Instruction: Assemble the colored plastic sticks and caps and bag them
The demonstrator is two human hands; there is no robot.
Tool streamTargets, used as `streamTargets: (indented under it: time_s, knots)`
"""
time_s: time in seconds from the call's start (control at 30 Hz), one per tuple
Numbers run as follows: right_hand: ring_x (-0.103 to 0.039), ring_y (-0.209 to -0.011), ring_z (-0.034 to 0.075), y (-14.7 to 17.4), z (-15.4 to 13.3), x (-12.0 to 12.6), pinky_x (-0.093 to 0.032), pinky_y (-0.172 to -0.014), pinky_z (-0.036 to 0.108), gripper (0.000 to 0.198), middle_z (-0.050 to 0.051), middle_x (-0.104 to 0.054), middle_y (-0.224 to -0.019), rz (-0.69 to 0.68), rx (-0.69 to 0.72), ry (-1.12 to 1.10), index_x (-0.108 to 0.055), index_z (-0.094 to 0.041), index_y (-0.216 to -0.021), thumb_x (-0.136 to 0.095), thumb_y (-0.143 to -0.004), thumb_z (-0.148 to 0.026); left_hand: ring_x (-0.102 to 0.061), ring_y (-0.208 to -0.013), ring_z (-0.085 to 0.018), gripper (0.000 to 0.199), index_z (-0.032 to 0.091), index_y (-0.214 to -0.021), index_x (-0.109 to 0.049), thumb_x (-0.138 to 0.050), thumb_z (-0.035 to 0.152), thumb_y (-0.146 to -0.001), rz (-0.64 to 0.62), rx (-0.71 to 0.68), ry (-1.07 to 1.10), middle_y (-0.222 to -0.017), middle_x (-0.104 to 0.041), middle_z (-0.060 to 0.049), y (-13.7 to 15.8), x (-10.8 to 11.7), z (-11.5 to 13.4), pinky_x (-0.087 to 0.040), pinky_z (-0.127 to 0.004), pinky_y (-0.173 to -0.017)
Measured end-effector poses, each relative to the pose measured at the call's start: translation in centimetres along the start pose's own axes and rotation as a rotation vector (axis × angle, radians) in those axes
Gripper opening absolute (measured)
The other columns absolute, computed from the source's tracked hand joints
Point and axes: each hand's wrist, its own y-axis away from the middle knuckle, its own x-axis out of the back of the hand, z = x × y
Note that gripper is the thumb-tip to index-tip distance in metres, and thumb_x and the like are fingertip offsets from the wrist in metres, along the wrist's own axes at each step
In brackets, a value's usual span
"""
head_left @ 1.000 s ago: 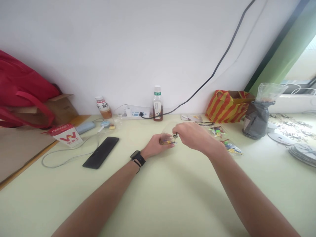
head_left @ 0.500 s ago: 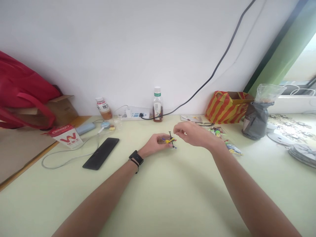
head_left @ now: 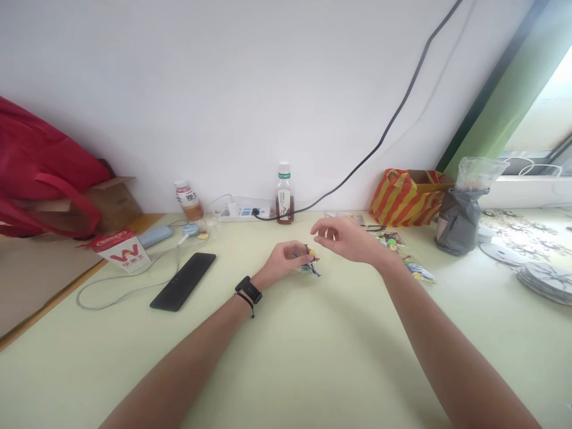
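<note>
My left hand (head_left: 286, 257), with a black watch at its wrist, is closed around a small building-block toy (head_left: 313, 262). Yellow, blue, red and dark thin parts of the toy stick out past my fingertips; the rest is hidden by the hand. Just to the right and slightly higher, my right hand (head_left: 346, 238) hovers apart from the toy. Its thumb and forefinger are parted, and nothing shows between them. Beyond it lie clear packets of colourful small pieces (head_left: 420, 269) on the pale green table (head_left: 286, 357).
A black flat device (head_left: 183, 282) and a cable lie left, near a red-white carton (head_left: 123, 253). A drink bottle (head_left: 285, 196) stands by a power strip (head_left: 245, 210) at the wall. Right are a striped bag (head_left: 406, 199), a grey bag (head_left: 458, 220) and stacked discs (head_left: 545, 280).
The toy has turned in my left hand, so less of its yellow part shows. My right hand's thumb and forefinger have come slightly apart, near the same place.
</note>
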Motion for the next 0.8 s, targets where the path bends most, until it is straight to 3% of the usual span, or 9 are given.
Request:
streamTargets:
  time_s: [0.2,0.33,0.5,0.67,0.8]
  knots:
    - [-0.064,-0.103,0.021,0.9,-0.2,-0.4,-0.048,-0.084,0.034,0.018,0.005,-0.074,-0.105,-0.004,0.055,-0.110,-0.074,-0.024,-0.101,-0.057,-0.096,-0.028,-0.075,-0.101,-0.030,0.043,0.016,-0.114,-0.071,-0.080,0.046,-0.085,-0.158,0.084,-0.027,-0.109,-0.077,-0.016,0.8,0.3,1.6,-0.054,-0.030,-0.067]
    - [-0.064,-0.101,0.022,2.1,-1.8,-0.7,-0.048,-0.086,0.035,0.021,0.005,-0.075,-0.101,-0.028,0.075,-0.079,-0.074,-0.024,-0.098,-0.055,-0.099,-0.035,-0.073,-0.108,-0.029,0.042,0.019,-0.121,-0.069,-0.077,0.043,-0.088,-0.094,0.010,-0.035,-0.112,-0.076,-0.013,2.7,-0.2,2.4,-0.056,-0.034,-0.079]
    - [-0.062,-0.109,0.026,3.1,-4.2,-0.8,-0.046,-0.094,0.042,0.029,0.007,-0.074,-0.106,-0.059,0.055,0.044,-0.073,-0.024,-0.106,-0.060,-0.097,-0.048,-0.068,-0.117,-0.027,0.065,0.025,-0.138,-0.061,-0.086,0.036,-0.080,-0.050,0.003,-0.078,-0.129,-0.070,-0.013,5.7,-0.6,1.6,-0.054,-0.039,-0.097]
    - [-0.062,-0.116,0.030,2.7,-4.8,-1.4,-0.040,-0.106,0.050,0.035,0.010,-0.075,-0.110,-0.160,0.081,0.125,-0.075,-0.023,-0.107,-0.061,-0.096,-0.054,-0.071,-0.107,-0.025,0.062,0.018,-0.130,-0.065,-0.089,0.034,-0.075,0.010,0.002,-0.008,-0.118,-0.073,-0.012,6.6,-0.9,-0.6,-0.055,-0.041,-0.099]
    - [-0.061,-0.120,0.030,2.2,-4.4,-1.8,-0.030,-0.116,0.054,0.037,0.010,-0.076,-0.112,-0.165,0.064,0.129,-0.075,-0.024,-0.110,-0.062,-0.095,-0.055,-0.070,-0.110,-0.026,0.057,0.019,-0.127,-0.067,-0.089,0.033,-0.076,0.046,-0.021,-0.021,-0.122,-0.072,-0.011,6.6,-0.9,-1.0,-0.055,-0.042,-0.102]
